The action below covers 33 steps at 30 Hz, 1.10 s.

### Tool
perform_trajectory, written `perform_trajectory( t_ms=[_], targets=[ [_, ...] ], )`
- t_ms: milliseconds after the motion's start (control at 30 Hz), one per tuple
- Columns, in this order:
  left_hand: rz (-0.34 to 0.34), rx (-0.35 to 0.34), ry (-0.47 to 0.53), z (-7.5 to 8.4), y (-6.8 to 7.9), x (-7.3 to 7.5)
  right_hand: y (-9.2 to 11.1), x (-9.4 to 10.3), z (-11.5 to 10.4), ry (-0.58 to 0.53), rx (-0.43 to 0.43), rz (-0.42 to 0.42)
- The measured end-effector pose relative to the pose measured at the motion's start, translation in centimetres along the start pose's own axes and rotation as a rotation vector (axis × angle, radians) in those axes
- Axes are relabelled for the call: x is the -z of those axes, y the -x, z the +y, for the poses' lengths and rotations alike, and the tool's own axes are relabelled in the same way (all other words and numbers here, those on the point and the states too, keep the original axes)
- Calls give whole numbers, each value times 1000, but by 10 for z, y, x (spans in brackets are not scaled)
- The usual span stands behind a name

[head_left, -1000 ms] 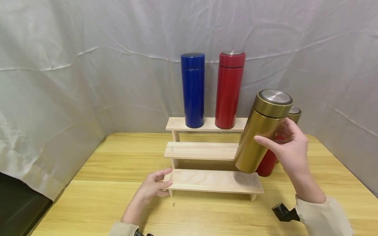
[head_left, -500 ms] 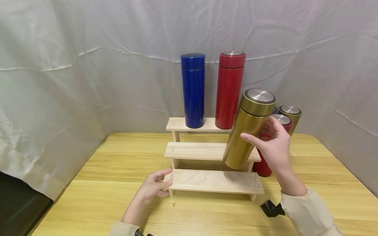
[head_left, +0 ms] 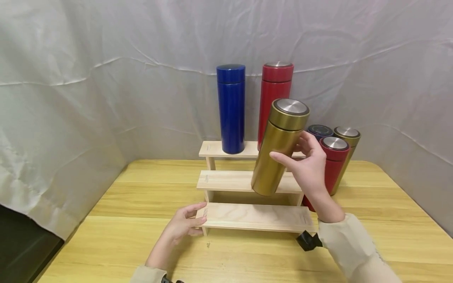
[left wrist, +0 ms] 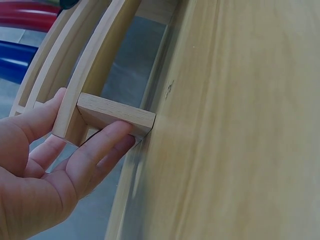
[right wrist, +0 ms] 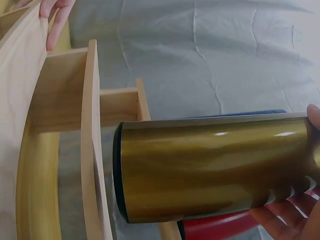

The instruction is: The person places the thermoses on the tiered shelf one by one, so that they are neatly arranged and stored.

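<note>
My right hand (head_left: 309, 167) grips a gold thermos flask (head_left: 279, 151), thumb in front and fingers behind. The flask leans, its steel-topped lid to the right, and its base hangs in front of the middle step of a three-step wooden rack (head_left: 255, 218). In the right wrist view the flask (right wrist: 215, 170) lies across the picture, its dark-rimmed base pointing at the steps. My left hand (head_left: 182, 224) holds the left end of the lowest step, and in the left wrist view its fingers (left wrist: 100, 150) wrap the step's end and leg.
On the top step stand a blue flask (head_left: 231, 110) and a red flask (head_left: 274, 86), the red one partly hidden. Right of the rack, on the wooden table (head_left: 116, 232), are another red flask (head_left: 334, 157), a gold flask (head_left: 348, 135) and a dark blue one (head_left: 320, 129). Grey cloth hangs behind.
My right hand has carried the gold flask leftward and slightly up, from the rack's right end to before the middle step. More flasks at right now show. The left hand stays put.
</note>
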State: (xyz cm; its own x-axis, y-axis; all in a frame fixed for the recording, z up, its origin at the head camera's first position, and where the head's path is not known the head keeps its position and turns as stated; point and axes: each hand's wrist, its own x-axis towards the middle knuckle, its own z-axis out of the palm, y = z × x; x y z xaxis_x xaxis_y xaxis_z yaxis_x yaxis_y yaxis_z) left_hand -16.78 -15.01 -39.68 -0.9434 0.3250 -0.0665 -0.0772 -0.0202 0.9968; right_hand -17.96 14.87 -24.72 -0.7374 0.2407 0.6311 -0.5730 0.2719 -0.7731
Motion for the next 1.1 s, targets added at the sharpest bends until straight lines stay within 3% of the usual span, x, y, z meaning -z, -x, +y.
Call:
perform_trajectory(
  t_ms=[300, 567, 1100],
  targets=[
    [-8, -5, -6, 0, 0, 0, -6, -24, 6, -65, 55, -10],
    [-10, -6, -15, 1, 0, 0, -10, -43, 9, -65, 2, -37],
    [-14, 1, 3, -1, -2, 2, -11, -77, 15, -78, 9, -71]
  ],
)
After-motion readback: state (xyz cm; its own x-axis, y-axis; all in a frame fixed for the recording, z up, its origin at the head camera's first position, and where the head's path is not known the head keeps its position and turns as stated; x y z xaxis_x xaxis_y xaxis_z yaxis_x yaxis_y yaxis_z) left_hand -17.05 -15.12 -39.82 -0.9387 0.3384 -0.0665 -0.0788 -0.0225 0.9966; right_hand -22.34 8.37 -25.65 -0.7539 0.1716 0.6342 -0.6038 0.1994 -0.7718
